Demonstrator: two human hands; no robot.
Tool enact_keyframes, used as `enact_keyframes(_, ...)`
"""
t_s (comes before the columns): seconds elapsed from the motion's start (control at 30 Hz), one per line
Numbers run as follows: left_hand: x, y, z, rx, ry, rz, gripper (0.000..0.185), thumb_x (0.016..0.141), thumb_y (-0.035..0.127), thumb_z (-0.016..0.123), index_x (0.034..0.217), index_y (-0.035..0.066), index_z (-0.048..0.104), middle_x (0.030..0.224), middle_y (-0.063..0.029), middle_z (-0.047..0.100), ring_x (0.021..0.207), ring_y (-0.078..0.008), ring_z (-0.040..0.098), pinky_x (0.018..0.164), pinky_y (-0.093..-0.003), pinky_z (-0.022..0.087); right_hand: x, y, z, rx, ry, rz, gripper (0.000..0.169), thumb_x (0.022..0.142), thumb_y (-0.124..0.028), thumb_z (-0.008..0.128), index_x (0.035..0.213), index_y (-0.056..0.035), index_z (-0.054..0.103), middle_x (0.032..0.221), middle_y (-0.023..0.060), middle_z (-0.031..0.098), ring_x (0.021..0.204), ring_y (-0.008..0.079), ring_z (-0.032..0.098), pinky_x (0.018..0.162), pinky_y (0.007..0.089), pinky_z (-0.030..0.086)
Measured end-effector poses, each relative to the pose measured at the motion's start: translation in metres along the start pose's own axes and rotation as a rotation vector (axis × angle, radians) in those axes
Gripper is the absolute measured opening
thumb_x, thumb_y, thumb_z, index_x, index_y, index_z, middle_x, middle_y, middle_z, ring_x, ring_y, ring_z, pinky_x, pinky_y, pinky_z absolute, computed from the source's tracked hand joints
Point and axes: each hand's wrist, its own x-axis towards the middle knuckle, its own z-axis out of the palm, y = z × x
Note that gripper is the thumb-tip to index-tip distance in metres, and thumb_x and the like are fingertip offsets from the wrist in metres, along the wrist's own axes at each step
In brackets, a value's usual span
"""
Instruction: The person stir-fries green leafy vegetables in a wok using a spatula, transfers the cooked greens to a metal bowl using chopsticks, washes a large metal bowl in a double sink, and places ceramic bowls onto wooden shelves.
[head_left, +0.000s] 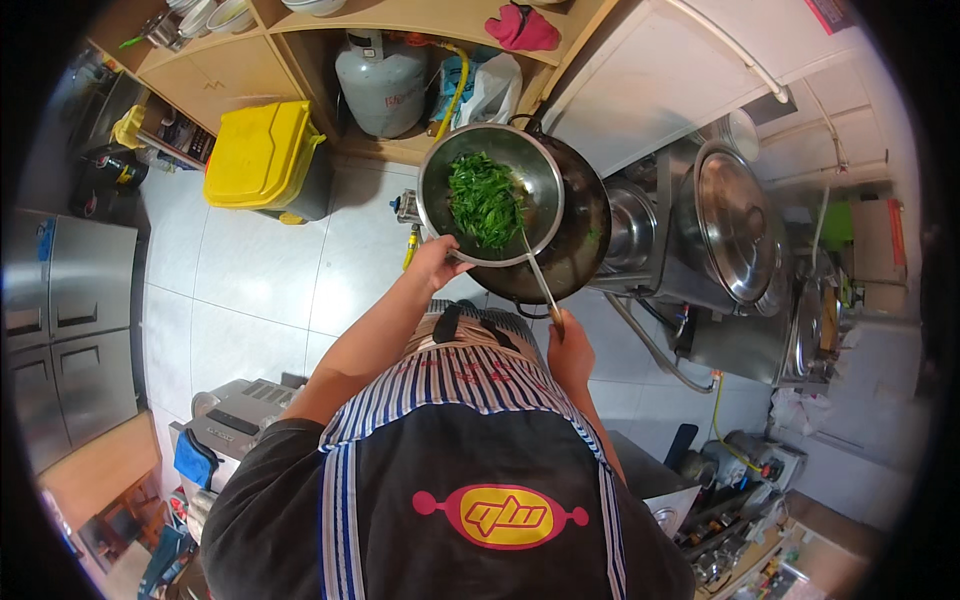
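Note:
My left hand (441, 262) grips the near left rim of a wide stainless steel bowl (551, 172), thumb on top of the rim. Chopped green leafy vegetables (484, 201) lie in the bowl, mostly towards its left side. In my right hand (570, 346) is the wooden handle of a metal-shafted utensil (538, 276), whose far end reaches into the bowl by the greens; its head is hidden. Below and to the right of the bowl sits a dark wok (589, 217) with two loop handles, partly covered by the bowl. Small green bits cling to the wok's inner wall.
Beyond the bowl, a gas cylinder (382, 86) stands in a wooden cabinet (217, 71). A bin with a yellow lid (259, 157) is at the left. On the right are a steel basin (630, 225) and a large lidded pot (731, 225). A pink cloth (523, 28) lies on the shelf.

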Motion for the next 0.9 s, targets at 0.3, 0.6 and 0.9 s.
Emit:
enact_keyframes(0.3, -0.015, 0.013, -0.004, 0.053, -0.071, 0.095, 0.035, 0.075, -0.001, 0.046, 0.108, 0.005, 0.039, 0.099, -0.0137, 0.053, 0.084, -0.0289, 0.058, 0.071, -0.0432, 0.055, 0.014, -0.008, -0.023, -0.038, 0.153, -0.16, 0.036, 0.081, -0.013, 0.056, 0.117, -0.0167, 0.054, 0.086, 0.0085, 0.057, 0.069, 0.0271, 0.056, 0.058, 0.0366, 0.046)
enact_keyframes(0.6, -0.024, 0.012, -0.03, -0.193, -0.01, -0.036, 0.036, 0.077, 0.003, 0.044, 0.111, -0.006, 0.04, 0.107, -0.0183, 0.05, 0.091, -0.0322, 0.057, 0.073, -0.0353, 0.056, 0.022, -0.02, -0.051, 1.292, -0.433, 0.377, 0.039, 0.089, -0.014, 0.047, 0.126, -0.0033, 0.042, 0.067, -0.0012, 0.041, 0.045, 0.0044, 0.032, 0.041, 0.018, 0.024)
enact_keyframes(0.9, -0.014, 0.035, -0.053, -0.074, -0.052, 0.219, 0.031, 0.079, 0.001, 0.041, 0.109, -0.008, 0.04, 0.111, -0.0212, 0.047, 0.101, -0.0342, 0.051, 0.081, -0.0462, 0.05, 0.084, 0.044, -0.045, 0.796, -0.458, 0.574, 0.031, 0.088, -0.027, 0.051, 0.109, -0.0043, 0.053, 0.063, -0.0009, 0.045, 0.044, 0.0062, 0.038, 0.037, 0.0202, 0.027)
